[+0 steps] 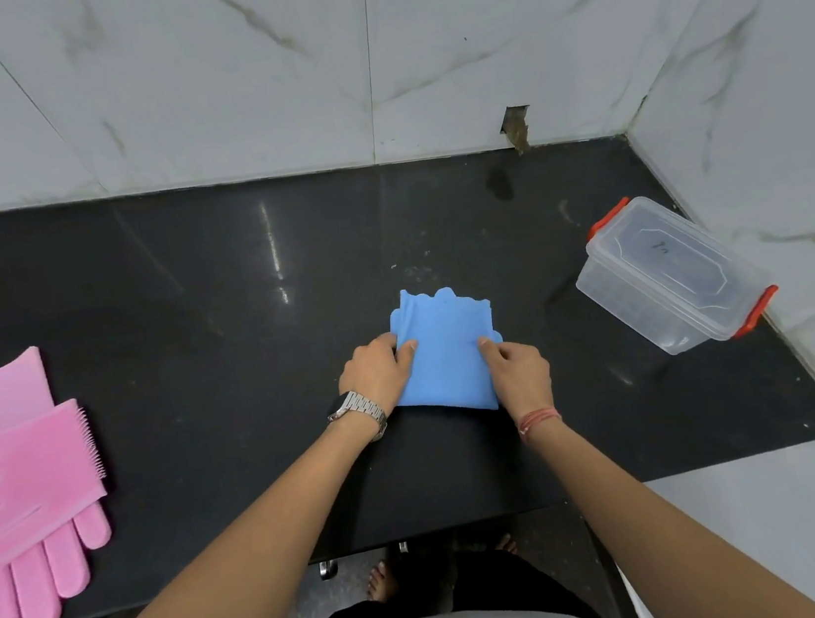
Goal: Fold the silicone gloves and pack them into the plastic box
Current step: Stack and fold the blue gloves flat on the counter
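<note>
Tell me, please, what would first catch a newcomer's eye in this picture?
Probably the blue glove, folded at the middle of the dark counter, with the left hand and right hand pressing on its sides. Next, the pink gloves stacked at the left edge, and the lidded plastic box at the right wall.

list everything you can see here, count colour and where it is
blue silicone glove: one bundle, blue, folded, middle of the counter under both hands
pink silicone gloves: two, pink, overlapping at the counter's left edge, fingers toward the near edge
plastic box: one, clear with red-orange clips, lid on, right side of the counter by the wall
counter: one, black, glossy
wall tiles: white marbled, behind and to the right
watch: one, silver, left wrist
thread band: one, red, right wrist
left hand: holds the blue glove's left edge
right hand: fingers curled on its right edge
</note>
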`<action>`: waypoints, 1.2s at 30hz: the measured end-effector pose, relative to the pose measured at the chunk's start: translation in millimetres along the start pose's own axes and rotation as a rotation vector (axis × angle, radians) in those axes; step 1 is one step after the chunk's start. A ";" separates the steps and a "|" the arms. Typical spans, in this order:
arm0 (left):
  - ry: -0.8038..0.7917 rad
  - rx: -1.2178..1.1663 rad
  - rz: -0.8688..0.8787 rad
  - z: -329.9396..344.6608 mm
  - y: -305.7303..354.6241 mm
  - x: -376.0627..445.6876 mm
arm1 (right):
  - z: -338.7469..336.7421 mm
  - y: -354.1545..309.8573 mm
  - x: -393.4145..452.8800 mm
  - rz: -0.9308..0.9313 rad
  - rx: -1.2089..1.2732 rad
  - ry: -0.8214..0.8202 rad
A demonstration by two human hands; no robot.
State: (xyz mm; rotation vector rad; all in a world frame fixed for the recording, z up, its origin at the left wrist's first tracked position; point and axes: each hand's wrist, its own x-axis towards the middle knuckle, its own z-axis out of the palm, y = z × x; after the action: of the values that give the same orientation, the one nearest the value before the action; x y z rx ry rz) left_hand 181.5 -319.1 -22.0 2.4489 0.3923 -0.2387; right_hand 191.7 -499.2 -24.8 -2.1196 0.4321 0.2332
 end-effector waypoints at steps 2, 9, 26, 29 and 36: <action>0.020 -0.008 0.013 1.2 0.3 -0.6 | 0.1 2.1 0.6 -0.037 -0.015 0.041; 0.133 -0.130 0.029 5.2 7.9 -3.8 | 2.1 -7.3 8.3 -0.141 -0.009 0.142; 0.186 0.384 0.404 49.5 16.2 26.3 | 43.3 -4.4 35.7 -0.524 -0.740 -0.001; 0.187 0.397 0.405 51.2 16.2 29.2 | 43.5 -1.9 38.5 -0.522 -0.731 0.004; 0.183 0.407 0.392 51.8 17.2 32.6 | 44.2 -0.6 44.5 -0.523 -0.726 -0.008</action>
State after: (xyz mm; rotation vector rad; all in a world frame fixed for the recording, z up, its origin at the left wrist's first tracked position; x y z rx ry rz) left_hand 214.1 -357.1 -61.3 2.8929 -0.0784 0.0842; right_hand 232.8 -471.6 -63.3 -2.8454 -0.2733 0.0957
